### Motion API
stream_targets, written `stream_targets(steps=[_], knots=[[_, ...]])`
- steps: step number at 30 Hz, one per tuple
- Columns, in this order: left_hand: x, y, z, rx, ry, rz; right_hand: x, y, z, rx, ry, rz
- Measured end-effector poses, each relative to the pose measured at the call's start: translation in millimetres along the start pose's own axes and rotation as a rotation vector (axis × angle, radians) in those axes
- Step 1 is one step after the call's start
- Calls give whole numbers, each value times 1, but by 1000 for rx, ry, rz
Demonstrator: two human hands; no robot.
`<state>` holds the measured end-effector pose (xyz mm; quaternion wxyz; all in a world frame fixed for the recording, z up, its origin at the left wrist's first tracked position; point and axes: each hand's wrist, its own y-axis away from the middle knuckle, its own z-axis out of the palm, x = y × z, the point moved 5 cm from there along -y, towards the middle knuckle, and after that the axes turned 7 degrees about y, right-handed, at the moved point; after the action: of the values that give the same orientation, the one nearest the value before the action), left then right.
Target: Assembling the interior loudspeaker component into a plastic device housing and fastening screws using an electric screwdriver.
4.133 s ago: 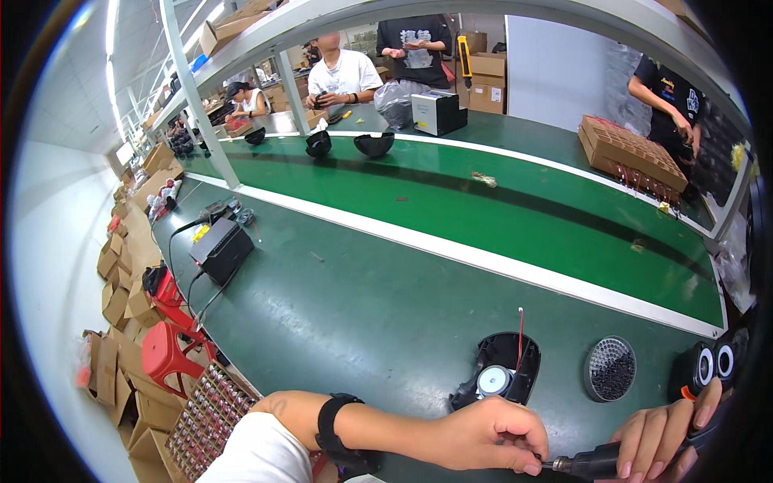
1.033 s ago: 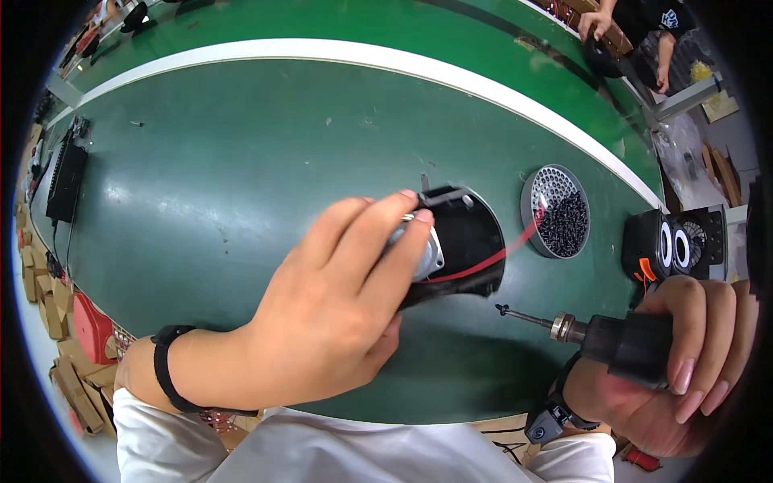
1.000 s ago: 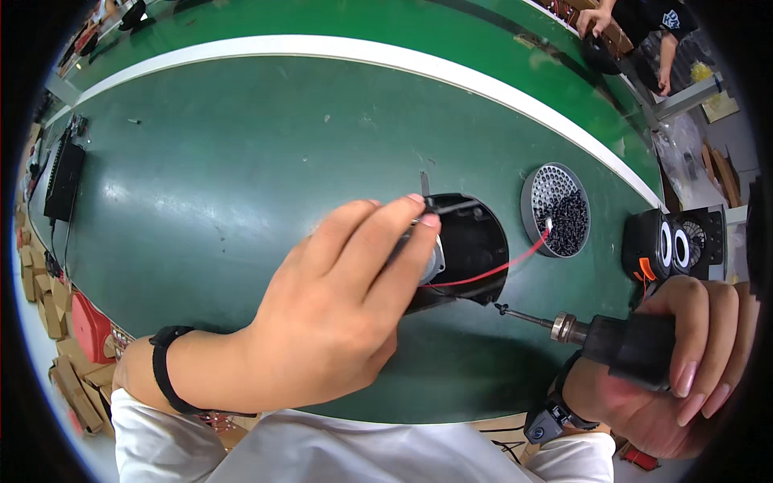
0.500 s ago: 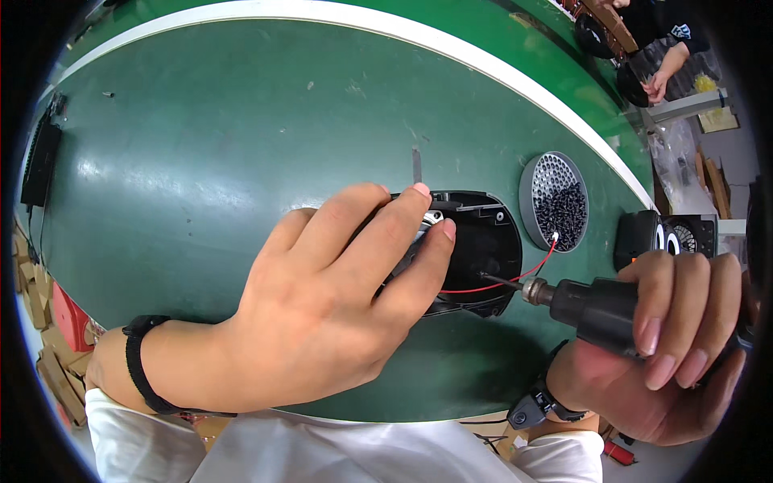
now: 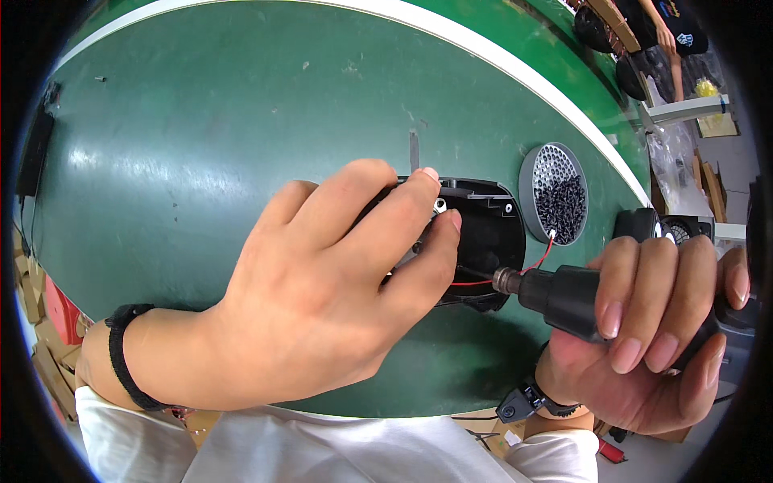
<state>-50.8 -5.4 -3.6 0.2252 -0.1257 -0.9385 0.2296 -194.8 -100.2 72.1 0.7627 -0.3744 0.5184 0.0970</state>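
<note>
A black plastic housing [image 5: 493, 233] lies open on the green table, its hollow side up. My left hand [image 5: 322, 278] covers its left part, fingers bent over it and gripping it. Between the fingertips a small bit of a metal-rimmed round part [image 5: 440, 207] shows; the rest of that part is hidden. My right hand [image 5: 656, 314] is wrapped round a black electric screwdriver [image 5: 560, 298]. Its thin bit points left into the housing, near my left index finger and thumb; the tip is hard to make out. A red wire [image 5: 542, 259] with a white plug runs out of the housing.
A grey round dish [image 5: 527, 177] of black screws [image 5: 562, 208] stands beyond the housing, the wire's plug at its rim. Black speaker-like units [image 5: 684, 227] sit at the right. A black power adapter [image 5: 34, 153] lies far left. Another person's arm [image 5: 667, 40] shows top right.
My right hand has brought the screwdriver leftward, and its bit reaches farther over the housing. My left hand keeps its hold. The other person's arm has shifted.
</note>
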Motion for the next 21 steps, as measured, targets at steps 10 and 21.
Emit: stream_targets(steps=[10, 21], knots=[[2, -4, -4, -102, -69, -14, 6, 4, 5, -38, 12, 32], [0, -3, 1, 25, 92, 22, 11, 4, 11, 6, -23, -8]])
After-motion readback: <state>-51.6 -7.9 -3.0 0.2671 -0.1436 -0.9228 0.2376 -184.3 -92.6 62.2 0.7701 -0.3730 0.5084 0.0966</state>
